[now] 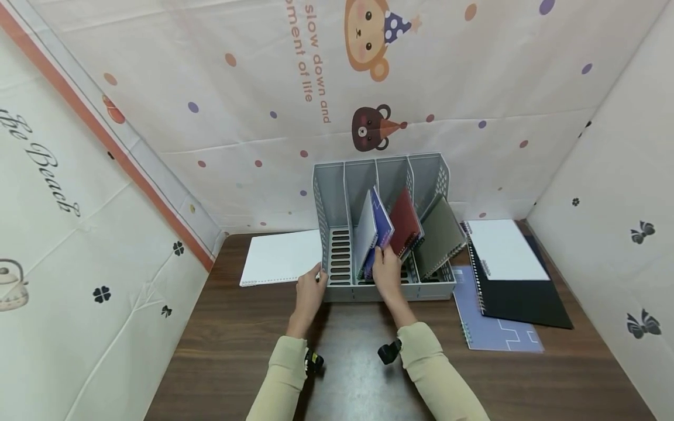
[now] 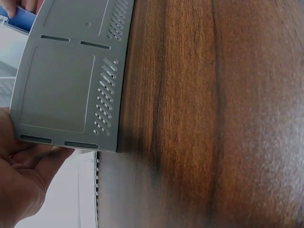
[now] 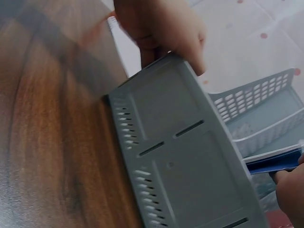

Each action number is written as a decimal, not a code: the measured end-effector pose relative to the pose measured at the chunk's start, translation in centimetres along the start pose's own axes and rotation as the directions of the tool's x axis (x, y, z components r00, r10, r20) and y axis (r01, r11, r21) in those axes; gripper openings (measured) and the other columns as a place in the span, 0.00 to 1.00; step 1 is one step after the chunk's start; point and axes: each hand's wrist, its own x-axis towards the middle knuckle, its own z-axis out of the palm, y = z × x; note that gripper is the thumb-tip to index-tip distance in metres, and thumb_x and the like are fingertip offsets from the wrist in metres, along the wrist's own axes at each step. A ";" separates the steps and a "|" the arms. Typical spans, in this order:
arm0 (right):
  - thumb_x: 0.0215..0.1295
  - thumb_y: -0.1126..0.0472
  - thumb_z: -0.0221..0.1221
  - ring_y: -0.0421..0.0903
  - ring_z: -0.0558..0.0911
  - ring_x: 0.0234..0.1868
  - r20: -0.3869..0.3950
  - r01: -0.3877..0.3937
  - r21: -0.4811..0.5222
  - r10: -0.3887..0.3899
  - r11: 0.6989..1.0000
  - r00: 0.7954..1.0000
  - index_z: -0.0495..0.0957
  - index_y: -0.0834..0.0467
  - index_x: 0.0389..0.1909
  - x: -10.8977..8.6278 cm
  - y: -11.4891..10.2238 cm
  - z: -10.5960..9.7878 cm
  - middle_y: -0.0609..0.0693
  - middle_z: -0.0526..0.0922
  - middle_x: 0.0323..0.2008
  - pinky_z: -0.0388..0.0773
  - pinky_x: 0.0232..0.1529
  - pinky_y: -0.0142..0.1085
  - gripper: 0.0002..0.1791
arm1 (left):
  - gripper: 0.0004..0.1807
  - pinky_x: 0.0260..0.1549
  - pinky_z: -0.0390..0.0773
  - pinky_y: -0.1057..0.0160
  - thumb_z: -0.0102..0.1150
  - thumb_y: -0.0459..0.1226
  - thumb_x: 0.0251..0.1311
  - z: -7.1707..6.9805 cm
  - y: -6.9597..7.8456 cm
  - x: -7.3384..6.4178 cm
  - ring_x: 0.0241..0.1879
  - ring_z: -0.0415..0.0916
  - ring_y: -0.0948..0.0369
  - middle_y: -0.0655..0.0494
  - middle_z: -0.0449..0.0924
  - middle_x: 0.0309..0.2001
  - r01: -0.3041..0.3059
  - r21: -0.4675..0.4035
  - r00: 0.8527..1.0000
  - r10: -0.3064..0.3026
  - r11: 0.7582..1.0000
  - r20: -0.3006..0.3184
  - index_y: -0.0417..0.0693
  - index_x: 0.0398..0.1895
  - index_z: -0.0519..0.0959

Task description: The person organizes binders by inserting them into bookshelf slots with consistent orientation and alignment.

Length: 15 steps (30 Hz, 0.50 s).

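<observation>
A grey desk organizer (image 1: 389,292) with upright compartments stands on the table. My left hand (image 1: 309,292) grips its front left corner, thumb and fingers around the wall, as the left wrist view shows from close by. My right hand (image 1: 388,272) pinches the lower front edge of a blue notebook (image 1: 382,219) in the second compartment from the left. A white notebook (image 1: 365,231) leans right beside the blue one, on its left. A red notebook (image 1: 405,222) stands in the third compartment and an olive-grey spiral notebook (image 1: 441,237) slants in the rightmost. The leftmost compartment shows its slotted floor.
Left of the organizer lies a white spiral notebook (image 1: 281,257), partly behind it. To the right, a white notebook (image 1: 505,248) rests on a black one (image 1: 521,301), which overlaps a blue-violet notebook (image 1: 489,333). Printed cloth walls (image 1: 253,128) enclose the wooden table (image 1: 221,362).
</observation>
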 end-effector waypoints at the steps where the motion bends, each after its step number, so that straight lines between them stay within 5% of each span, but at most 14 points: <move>1: 0.78 0.65 0.50 0.49 0.70 0.23 -0.005 0.001 -0.002 -0.001 1.000 1.000 0.77 0.66 0.57 0.0 0.2 0.1 0.64 0.80 0.29 0.69 0.27 0.45 0.15 | 0.20 0.23 0.75 0.58 0.53 0.35 0.68 0.0 0.0 0.0 0.24 0.74 0.58 0.45 0.88 0.46 -0.002 0.001 1.000 0.002 1.000 -0.001 0.41 0.61 0.82; 7: 0.77 0.65 0.51 0.55 0.76 0.28 -0.023 0.011 -0.011 -0.011 1.000 1.000 0.77 0.66 0.58 -0.2 1.1 0.7 0.69 0.85 0.39 0.74 0.32 0.53 0.15 | 0.21 0.18 0.68 0.62 0.52 0.35 0.68 0.1 0.0 -0.1 0.18 0.66 0.61 0.45 0.88 0.45 -0.007 0.002 1.000 0.007 1.000 0.010 0.41 0.61 0.82; 15: 0.77 0.65 0.50 0.54 0.74 0.26 0.003 0.033 -0.023 -0.033 0.999 0.999 0.76 0.68 0.57 0.0 1.5 0.9 0.67 0.83 0.32 0.73 0.31 0.52 0.15 | 0.20 0.18 0.66 0.62 0.53 0.35 0.69 -0.1 0.0 0.0 0.15 0.62 0.63 0.45 0.88 0.44 -0.011 -0.009 1.000 0.011 1.000 0.006 0.41 0.61 0.81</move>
